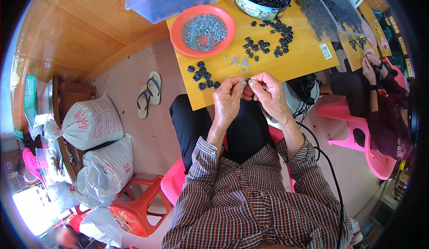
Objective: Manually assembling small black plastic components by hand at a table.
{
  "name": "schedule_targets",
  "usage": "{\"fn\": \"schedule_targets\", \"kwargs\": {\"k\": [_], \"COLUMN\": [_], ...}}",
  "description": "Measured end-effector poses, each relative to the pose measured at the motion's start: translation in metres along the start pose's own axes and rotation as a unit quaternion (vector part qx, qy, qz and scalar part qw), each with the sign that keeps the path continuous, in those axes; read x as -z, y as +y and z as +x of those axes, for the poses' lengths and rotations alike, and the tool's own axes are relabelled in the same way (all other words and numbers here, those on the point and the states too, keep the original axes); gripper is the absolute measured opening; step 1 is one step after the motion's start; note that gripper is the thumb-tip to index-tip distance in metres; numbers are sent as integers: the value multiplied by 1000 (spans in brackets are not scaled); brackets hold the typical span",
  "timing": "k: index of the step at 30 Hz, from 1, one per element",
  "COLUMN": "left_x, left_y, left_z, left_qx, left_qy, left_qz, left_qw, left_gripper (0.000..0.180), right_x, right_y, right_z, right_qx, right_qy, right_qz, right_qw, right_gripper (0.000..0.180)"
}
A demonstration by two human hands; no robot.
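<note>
Head view: a small black piece (248, 80) is held up between the fingertips of the left hand (228, 98) and the right hand (271, 97), over the near edge of the table (304, 60); both hands are closed in a pinch, thumb against finger, and the tips are brought almost together around the piece, so that most of it is covered; its long axis cannot be told, nor can it be told which hand bears more of the hold.

The relation that seems to count most is this: the piece is set squarely between the two thumbs, the left hand being placed on one side and the right on the other, with neither clearly nearer; any fine adjustment would, by judgement, be governed by how those tips are lined up.

Just beyond the piece and slightly to its left, a few loose pins (244, 62) are scattered on the table, roughly within equal reach of both hands; one group of black parts (207, 75) is laid to the left, its closest member just beside the left hand; a wider spread (255, 47) is laid straight ahead and on toward the right, past the pins; farther off, more pins are contained in a red bowl (175, 38).
</note>
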State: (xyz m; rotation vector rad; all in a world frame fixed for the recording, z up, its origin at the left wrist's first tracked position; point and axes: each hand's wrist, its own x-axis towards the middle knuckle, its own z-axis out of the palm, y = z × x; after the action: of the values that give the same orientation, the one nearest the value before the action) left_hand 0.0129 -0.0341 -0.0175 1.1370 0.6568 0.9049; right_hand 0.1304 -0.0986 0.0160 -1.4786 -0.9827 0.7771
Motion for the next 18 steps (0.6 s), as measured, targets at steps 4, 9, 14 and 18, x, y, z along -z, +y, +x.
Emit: {"fn": "schedule_targets", "kwargs": {"k": [4, 9, 14, 18], "left_x": [1, 2, 2, 1], "left_y": [-1, 0, 6, 4], "left_z": [1, 1, 1, 1], "left_qx": [-4, 7, 0, 3], "left_qy": [-4, -7, -18, -12], "left_qz": [41, 27, -17, -24], "left_qw": [999, 1000, 1000, 1000], "left_gripper": [11, 10, 10, 11], "right_x": [-1, -6, -2, 2], "right_y": [9, 2, -2, -3], "right_z": [0, -2, -1, 0], "right_qx": [114, 69, -74, -134], "right_qy": [19, 17, -4, -1], "right_qz": [-108, -56, 76, 110], "right_qw": [987, 996, 994, 985], "right_gripper": [10, 11, 15, 18]}}
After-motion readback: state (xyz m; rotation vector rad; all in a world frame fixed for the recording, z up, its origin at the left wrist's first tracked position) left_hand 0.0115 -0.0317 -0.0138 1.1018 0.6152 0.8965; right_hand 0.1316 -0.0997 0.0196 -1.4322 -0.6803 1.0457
